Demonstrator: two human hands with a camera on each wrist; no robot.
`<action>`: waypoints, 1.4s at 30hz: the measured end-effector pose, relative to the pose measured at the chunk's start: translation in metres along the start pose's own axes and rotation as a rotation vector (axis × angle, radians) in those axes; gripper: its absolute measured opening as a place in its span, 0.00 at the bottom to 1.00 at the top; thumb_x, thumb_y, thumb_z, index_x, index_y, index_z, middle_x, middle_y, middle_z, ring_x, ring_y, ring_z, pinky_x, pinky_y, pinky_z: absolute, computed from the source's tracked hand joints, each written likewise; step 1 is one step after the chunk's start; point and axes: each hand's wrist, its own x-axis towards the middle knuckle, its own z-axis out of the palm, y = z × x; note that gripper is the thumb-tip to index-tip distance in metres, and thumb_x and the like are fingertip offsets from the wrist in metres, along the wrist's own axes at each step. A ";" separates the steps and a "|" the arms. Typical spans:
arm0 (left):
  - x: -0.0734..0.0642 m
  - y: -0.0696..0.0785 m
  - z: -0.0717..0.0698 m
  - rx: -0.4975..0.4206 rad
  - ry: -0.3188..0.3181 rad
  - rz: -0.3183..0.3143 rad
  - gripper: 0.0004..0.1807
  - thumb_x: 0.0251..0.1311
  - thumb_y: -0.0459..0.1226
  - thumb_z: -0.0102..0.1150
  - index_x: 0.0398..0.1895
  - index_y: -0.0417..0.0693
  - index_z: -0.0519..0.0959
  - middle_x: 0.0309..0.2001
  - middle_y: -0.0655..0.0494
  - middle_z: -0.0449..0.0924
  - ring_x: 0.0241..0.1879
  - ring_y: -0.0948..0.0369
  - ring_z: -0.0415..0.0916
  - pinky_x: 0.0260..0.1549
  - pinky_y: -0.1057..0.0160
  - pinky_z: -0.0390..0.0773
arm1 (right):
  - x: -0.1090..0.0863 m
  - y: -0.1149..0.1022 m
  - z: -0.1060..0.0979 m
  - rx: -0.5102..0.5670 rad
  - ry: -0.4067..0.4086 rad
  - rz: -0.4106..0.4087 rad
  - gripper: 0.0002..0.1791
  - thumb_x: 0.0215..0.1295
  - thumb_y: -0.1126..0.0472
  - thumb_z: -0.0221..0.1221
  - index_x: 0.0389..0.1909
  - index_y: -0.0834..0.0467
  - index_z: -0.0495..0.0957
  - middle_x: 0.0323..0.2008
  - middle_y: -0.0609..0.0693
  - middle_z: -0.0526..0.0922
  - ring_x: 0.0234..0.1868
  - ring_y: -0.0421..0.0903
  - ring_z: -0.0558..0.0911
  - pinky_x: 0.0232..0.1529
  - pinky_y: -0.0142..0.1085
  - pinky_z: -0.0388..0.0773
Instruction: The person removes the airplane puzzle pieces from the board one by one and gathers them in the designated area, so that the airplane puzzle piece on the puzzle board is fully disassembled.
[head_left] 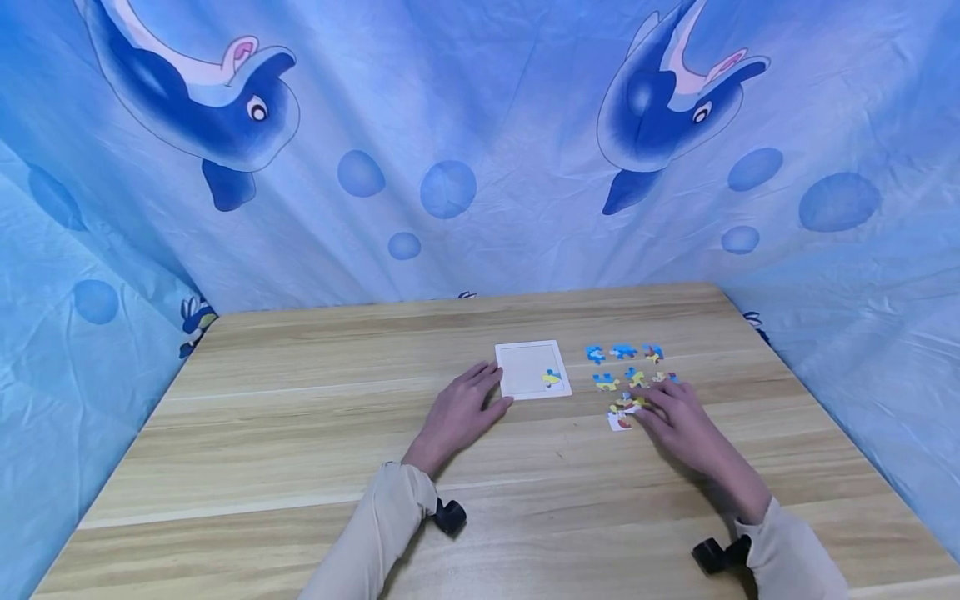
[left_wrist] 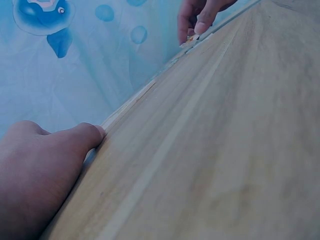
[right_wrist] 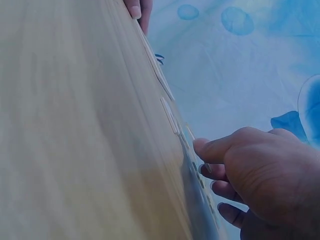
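A square puzzle tray [head_left: 525, 367] with a pale rim lies on the table, one yellow-and-blue piece [head_left: 551, 378] in its lower right corner. My left hand [head_left: 462, 411] rests against its left side, fingers and thumb extended along the edge. To the right, my right hand [head_left: 681, 422] is over the loose jigsaw pieces, pinching a puzzle piece [left_wrist: 190, 38] between thumb and fingertips. Right under those fingertips lie a yellow piece [head_left: 622, 408] and a white-and-red piece [head_left: 619, 422]. In the right wrist view the thumb and curled fingers [right_wrist: 223, 190] hover low at the tabletop.
Blue loose pieces [head_left: 623, 352] form a row beyond the right hand, with yellow-and-blue pieces [head_left: 606, 382] in another row nearer. The wooden table [head_left: 300, 425] reaches a blue dolphin-print curtain [head_left: 510, 208] at the back and sides. Black wrist cameras [head_left: 450, 517] sit at both cuffs.
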 end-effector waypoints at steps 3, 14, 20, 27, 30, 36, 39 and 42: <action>0.000 0.000 0.000 0.008 -0.003 -0.001 0.32 0.66 0.56 0.50 0.66 0.48 0.71 0.67 0.52 0.68 0.69 0.57 0.61 0.64 0.57 0.66 | -0.004 0.003 -0.002 -0.014 0.004 0.000 0.17 0.61 0.68 0.63 0.52 0.62 0.80 0.43 0.56 0.78 0.46 0.54 0.69 0.43 0.46 0.66; 0.000 0.000 0.001 -0.001 0.006 0.003 0.31 0.66 0.56 0.50 0.65 0.47 0.72 0.67 0.52 0.68 0.68 0.56 0.62 0.64 0.56 0.66 | -0.015 0.009 -0.011 -0.053 -0.003 0.019 0.16 0.61 0.66 0.63 0.51 0.59 0.80 0.44 0.57 0.78 0.47 0.56 0.70 0.43 0.48 0.66; 0.000 0.000 0.000 0.001 0.002 0.001 0.31 0.66 0.56 0.50 0.65 0.48 0.72 0.67 0.52 0.68 0.68 0.56 0.61 0.64 0.56 0.66 | -0.017 0.012 -0.012 -0.067 -0.005 -0.007 0.17 0.61 0.67 0.63 0.52 0.57 0.80 0.45 0.55 0.78 0.47 0.55 0.69 0.42 0.46 0.65; 0.000 0.000 -0.001 -0.004 -0.003 0.002 0.32 0.66 0.56 0.50 0.66 0.47 0.72 0.67 0.52 0.68 0.69 0.56 0.61 0.64 0.56 0.66 | -0.017 0.014 -0.012 -0.080 0.012 -0.054 0.18 0.59 0.68 0.64 0.51 0.57 0.81 0.44 0.54 0.78 0.46 0.54 0.68 0.43 0.45 0.61; 0.000 0.000 -0.001 -0.002 -0.007 -0.001 0.32 0.66 0.56 0.50 0.66 0.48 0.71 0.67 0.52 0.68 0.69 0.56 0.61 0.64 0.57 0.65 | -0.018 0.014 -0.012 -0.081 0.001 -0.045 0.18 0.59 0.68 0.64 0.51 0.57 0.82 0.44 0.54 0.77 0.46 0.54 0.68 0.42 0.45 0.61; 0.000 0.000 0.000 -0.002 -0.003 -0.004 0.32 0.66 0.57 0.50 0.66 0.48 0.72 0.67 0.53 0.68 0.69 0.57 0.61 0.65 0.57 0.65 | -0.020 0.014 -0.012 -0.075 -0.010 -0.033 0.18 0.59 0.69 0.64 0.51 0.57 0.82 0.43 0.54 0.76 0.45 0.52 0.67 0.40 0.42 0.60; 0.000 0.000 0.000 -0.004 -0.001 -0.004 0.32 0.66 0.56 0.50 0.66 0.48 0.72 0.67 0.53 0.68 0.69 0.57 0.61 0.64 0.57 0.66 | -0.020 0.014 -0.013 -0.072 -0.009 -0.032 0.18 0.58 0.70 0.64 0.51 0.57 0.82 0.43 0.54 0.75 0.44 0.51 0.67 0.40 0.42 0.59; 0.000 0.000 0.000 -0.002 0.000 -0.003 0.31 0.66 0.56 0.50 0.65 0.48 0.72 0.67 0.52 0.68 0.68 0.57 0.61 0.64 0.57 0.66 | -0.020 0.014 -0.013 -0.069 -0.012 -0.028 0.18 0.59 0.69 0.64 0.51 0.57 0.82 0.44 0.54 0.75 0.45 0.51 0.66 0.39 0.42 0.60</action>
